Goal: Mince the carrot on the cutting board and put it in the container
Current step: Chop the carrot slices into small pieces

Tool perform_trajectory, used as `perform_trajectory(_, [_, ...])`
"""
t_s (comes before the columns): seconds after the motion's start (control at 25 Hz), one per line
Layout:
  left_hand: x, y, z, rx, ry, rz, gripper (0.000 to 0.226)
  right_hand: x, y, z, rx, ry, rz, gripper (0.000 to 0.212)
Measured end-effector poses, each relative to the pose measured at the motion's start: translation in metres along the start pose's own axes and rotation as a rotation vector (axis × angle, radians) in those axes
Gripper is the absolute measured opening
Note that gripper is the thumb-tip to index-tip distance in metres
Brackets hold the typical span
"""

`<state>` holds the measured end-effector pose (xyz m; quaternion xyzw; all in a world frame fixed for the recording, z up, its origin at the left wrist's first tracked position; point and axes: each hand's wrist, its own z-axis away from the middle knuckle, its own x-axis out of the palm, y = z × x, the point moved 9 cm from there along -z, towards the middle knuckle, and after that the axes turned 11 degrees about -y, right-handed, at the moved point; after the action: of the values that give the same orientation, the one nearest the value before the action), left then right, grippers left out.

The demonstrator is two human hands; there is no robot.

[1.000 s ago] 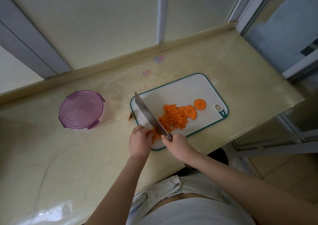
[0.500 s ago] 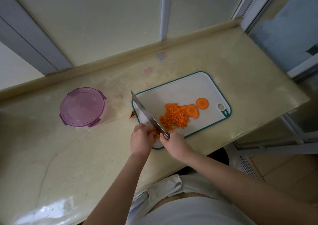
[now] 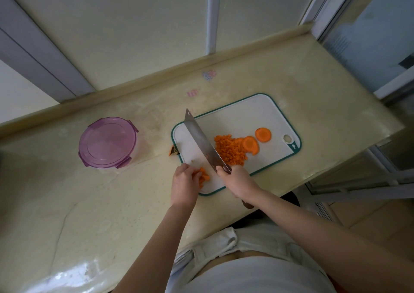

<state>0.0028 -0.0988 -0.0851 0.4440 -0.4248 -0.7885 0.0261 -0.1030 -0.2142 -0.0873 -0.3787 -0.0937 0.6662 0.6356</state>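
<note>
- Head cam, looking straight down on a beige marble-look counter with a white plastic cutting board edged in teal.
- Gripping the handle of a wide steel cleaver with the right hand, fingers clamped round it. Blade pointing away to the upper left, across the board's left half.
- Pinning a small bunch of orange carrot pieces at the board's near left corner with the left hand, fingers curled down over them.
- Key bit for the next chop: bunch just left of the blade's heel, between the two hands, so probably only a short shift left and down needed. Left fingertips very near the cut line, worth watching.
- Can't tell the bunch's long axis, too much hidden under the fingers.
- Heap of minced carrot to the blade's right, butting against two round orange slices not yet cut.
- Round clear container with a purple clip-on lid well off to the left, lid on, nearer the left hand.
- No brand or readable writing anywhere. Just two small pinkish stickers on the counter, too blurry to read.
</note>
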Motion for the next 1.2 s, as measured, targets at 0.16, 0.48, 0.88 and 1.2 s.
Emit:
perform_trajectory(0.16, [0.001,0.001,0.002,0.033,-0.02,-0.043,0.018,-0.001,-0.007,0.006,-0.051,-0.013,0.0,0.042])
perform_trajectory(0.48, [0.007,0.006,0.002,0.046,-0.09,-0.105,0.031,0.002,-0.011,0.021,-0.083,-0.036,0.057,0.039])
perform_trajectory(0.88, [0.001,0.007,0.003,0.019,0.0,-0.058,0.016,0.007,0.005,0.016,-0.024,-0.04,0.019,0.039])
perform_trajectory(1.2, [0.004,0.0,-0.005,-0.002,-0.007,-0.04,0.007,0.017,0.002,0.007,0.01,-0.045,0.076,0.046])
